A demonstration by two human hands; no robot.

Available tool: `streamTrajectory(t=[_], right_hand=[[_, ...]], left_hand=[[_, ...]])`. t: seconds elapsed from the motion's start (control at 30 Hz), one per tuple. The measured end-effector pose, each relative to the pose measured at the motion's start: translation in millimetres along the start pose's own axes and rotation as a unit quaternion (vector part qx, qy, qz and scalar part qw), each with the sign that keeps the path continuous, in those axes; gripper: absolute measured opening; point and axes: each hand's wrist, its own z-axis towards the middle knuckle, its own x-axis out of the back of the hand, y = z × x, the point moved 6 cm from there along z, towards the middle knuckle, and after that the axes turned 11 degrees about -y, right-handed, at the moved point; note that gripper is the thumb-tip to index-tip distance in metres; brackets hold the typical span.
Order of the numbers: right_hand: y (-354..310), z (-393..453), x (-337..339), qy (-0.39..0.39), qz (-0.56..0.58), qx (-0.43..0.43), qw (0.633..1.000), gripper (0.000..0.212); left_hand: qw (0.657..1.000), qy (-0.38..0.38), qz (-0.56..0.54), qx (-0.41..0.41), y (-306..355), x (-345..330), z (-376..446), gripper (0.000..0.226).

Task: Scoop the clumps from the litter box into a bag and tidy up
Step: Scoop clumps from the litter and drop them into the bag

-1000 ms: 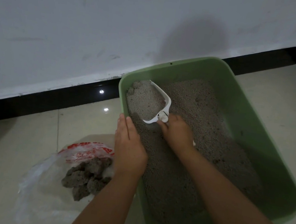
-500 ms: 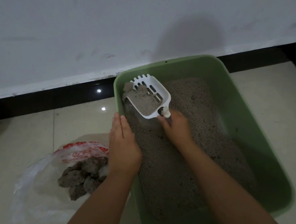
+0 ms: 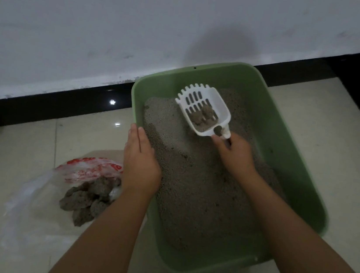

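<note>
Head view shows the right hand point(image 3: 235, 154) gripping the white scoop point(image 3: 203, 110) above the litter box point(image 3: 288, 137), clumps point(image 3: 202, 116) sifted inside, left hand point(image 3: 141, 161) flat-fingered on the rim, so I judge it best to keep the scoop level while carrying it over the bag point(image 3: 92, 168) at left.

1. A plain white wall point(image 3: 98, 22) fills the upper part of the view, with faint scuffs and a soft shadow on it.
2. A glossy black baseboard point(image 3: 41, 104) runs along its foot and turns a corner at the far right.
3. The floor point(image 3: 323, 132) is laid with pale cream tiles, with thin grout lines.
4. Small bright light spots reflect off the baseboard and the tile beside it; the room is dim.
</note>
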Motion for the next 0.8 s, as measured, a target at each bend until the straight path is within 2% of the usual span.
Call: streamTrajectory(t=[0.17, 0.3, 0.57, 0.73, 0.8], right_hand=[[12.5, -17.4, 19.9, -0.05, -0.105, -0.03, 0.993, 0.042], [18.2, -32.0, 32.1, -0.086, -0.132, -0.022, 0.987, 0.043], [27.2, -40.4, 36.5, -0.133, -0.178, -0.054, 0.974, 0.029], [23.6, -47.9, 40.7, -0.08, -0.1, -0.033, 0.991, 0.029], [22.1, -46.4, 37.4, -0.086, -0.116, -0.028, 0.989, 0.028]], left_hand=[[0.998, -0.009, -0.052, 0.016, -4.9, -1.9, 5.8, 0.055], [1.0, -0.003, 0.002, -0.009, -4.1, -2.2, 4.1, 0.056], [1.0, -0.014, 0.024, 0.0, -2.7, -1.3, 2.3, 0.055], [1.0, -0.014, 0.029, 0.0, -2.1, -0.8, 1.5, 0.054], [1.0, -0.011, 0.025, 0.001, -1.6, -0.8, 1.3, 0.054]])
